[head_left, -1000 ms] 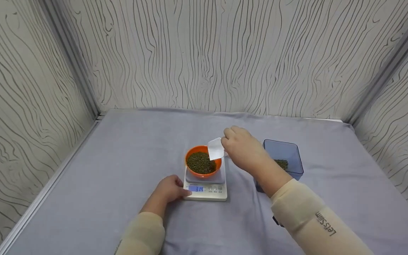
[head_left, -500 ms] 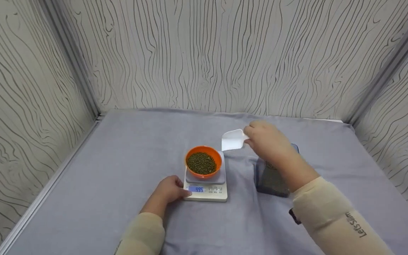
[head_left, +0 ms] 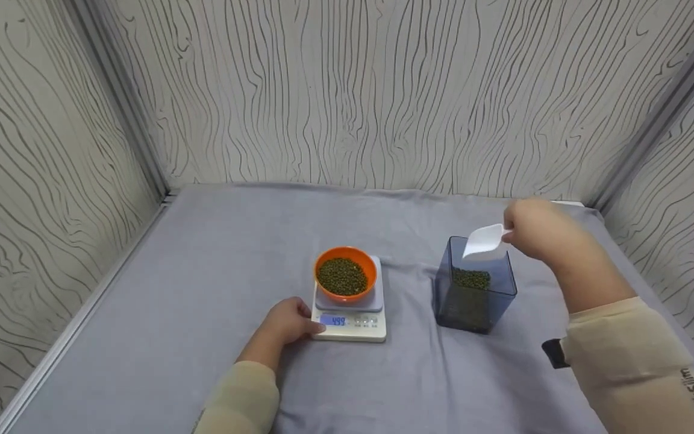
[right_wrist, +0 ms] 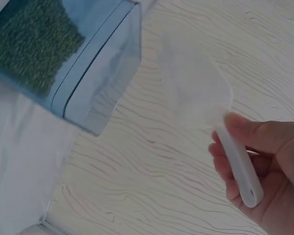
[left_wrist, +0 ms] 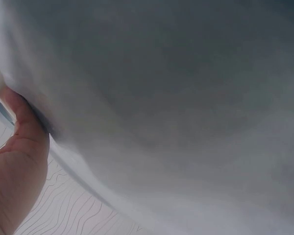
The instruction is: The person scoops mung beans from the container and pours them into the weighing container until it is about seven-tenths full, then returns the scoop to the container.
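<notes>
My right hand (head_left: 537, 229) grips a white scoop (head_left: 483, 242) by its handle, thumb along the neck. In the head view the scoop's blade overlaps the far rim of a translucent blue-grey container (head_left: 503, 301). Green beans (head_left: 472, 278), like mung beans, lie in that container. An orange bowl (head_left: 369, 265) with more green beans (head_left: 342, 277) stands on a white digital kitchen scale (head_left: 353, 334). My left hand (head_left: 290, 321) holds the scale's left front corner, thumb beside the lit display. The left wrist view shows mostly a blurred grey surface and part of the hand (left_wrist: 19, 152).
A grey cloth (head_left: 232, 253) with wrinkles covers the table. Panels with a wood-line pattern (head_left: 347, 102) enclose it at the back and both sides. The container stands to the right of the scale, with a gap of cloth between them.
My right hand has carried the scoop from over the bowl rightward to the container. The beans in the bowl and the display digits have changed. My left hand has stayed on the scale.
</notes>
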The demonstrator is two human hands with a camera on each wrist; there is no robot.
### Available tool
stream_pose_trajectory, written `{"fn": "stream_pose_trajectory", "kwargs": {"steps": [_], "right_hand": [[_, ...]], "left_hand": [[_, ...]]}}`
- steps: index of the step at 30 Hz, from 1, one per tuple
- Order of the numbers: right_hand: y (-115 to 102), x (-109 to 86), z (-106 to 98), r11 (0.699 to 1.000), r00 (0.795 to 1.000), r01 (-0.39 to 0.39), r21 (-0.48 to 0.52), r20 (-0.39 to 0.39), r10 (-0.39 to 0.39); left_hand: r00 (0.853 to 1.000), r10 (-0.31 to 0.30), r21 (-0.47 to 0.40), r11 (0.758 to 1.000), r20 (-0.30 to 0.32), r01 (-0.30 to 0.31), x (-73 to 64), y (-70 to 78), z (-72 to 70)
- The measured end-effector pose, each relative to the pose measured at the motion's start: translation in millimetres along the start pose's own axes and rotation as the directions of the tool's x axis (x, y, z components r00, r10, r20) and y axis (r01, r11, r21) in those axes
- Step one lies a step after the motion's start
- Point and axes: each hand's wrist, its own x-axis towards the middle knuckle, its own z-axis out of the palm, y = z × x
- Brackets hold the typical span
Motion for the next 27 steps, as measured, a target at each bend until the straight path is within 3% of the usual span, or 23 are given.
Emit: {"fn": "stream_pose_trajectory", "kwargs": {"steps": [9, 14, 18, 27], "right_hand": [[6, 4.0, 26, 0.992, 0.998, -0.006, -0.13, 0.055, 0.013], [5, 6.5, 48, 0.973, 1.0, 0.017, -0.231, 0.008, -0.016], [3, 9.0, 62, 0.94, 0.997, 0.07, -0.333, -0.008, -0.078], [-3, 17.3, 82, 0.864, 0.981, 0.185, -0.468, 0.137, -0.136]], "left_hand": [[1.0, -0.008, -0.006, 1.0, 0.006, 0.008, 0.3, 0.3, -0.4], [1.0, -0.007, 0.004, 1.0, 0.003, 0.007, 1.1, 0.1, 0.2], [1.0, -0.019, -0.001, 1.0, 0.0, 0.019, 1.4, -0.2, 0.3], [1.0, 0.021, 0.004, 1.0, -0.012, -0.021, 2.1, -1.3, 0.4]]}}
